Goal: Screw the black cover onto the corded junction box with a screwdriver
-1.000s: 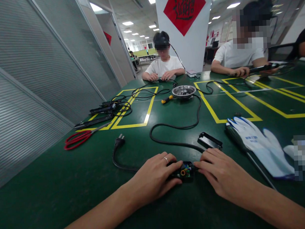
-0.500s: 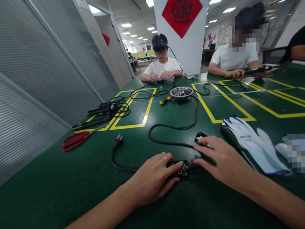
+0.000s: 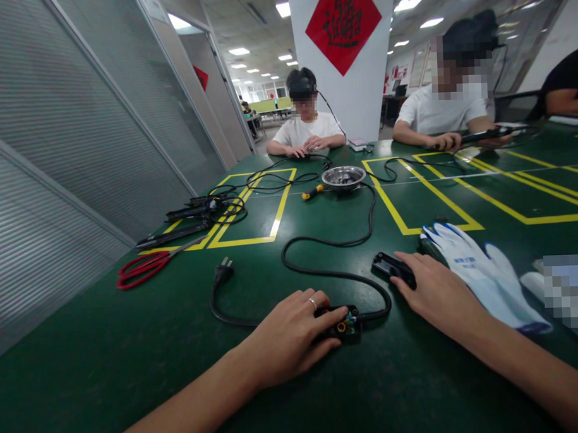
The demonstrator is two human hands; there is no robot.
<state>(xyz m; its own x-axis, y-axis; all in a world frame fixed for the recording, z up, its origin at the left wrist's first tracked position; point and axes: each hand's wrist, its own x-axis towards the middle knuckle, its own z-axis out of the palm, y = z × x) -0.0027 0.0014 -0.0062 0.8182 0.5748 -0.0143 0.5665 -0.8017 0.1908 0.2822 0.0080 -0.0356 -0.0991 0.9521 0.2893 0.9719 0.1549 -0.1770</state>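
Observation:
My left hand (image 3: 293,333) is closed over a small black open housing (image 3: 352,325), which lies on the green table; a circuit board with coloured wires shows in it past my fingertips. A black power cord (image 3: 336,272) leaves its right end and curves away, while a lead with a two-pin plug (image 3: 223,269) emerges on the left. To the right, my right hand (image 3: 426,284) grips the near end of a black plastic cover (image 3: 390,266), with thumb and fingers on its two sides. The cover's hollow inside faces up and it seems to rest on the table.
White work gloves (image 3: 485,276) lie right of my right hand. Red-handled scissors (image 3: 143,269) and black tools with cables (image 3: 194,213) are at left. A metal bowl (image 3: 343,177) and a yellow-black handle (image 3: 313,191) sit farther back. Two people in white work across the table.
My right hand has moved right, from beside the housing's cord to the black cover, and has closed on it. The left hand stays on the housing.

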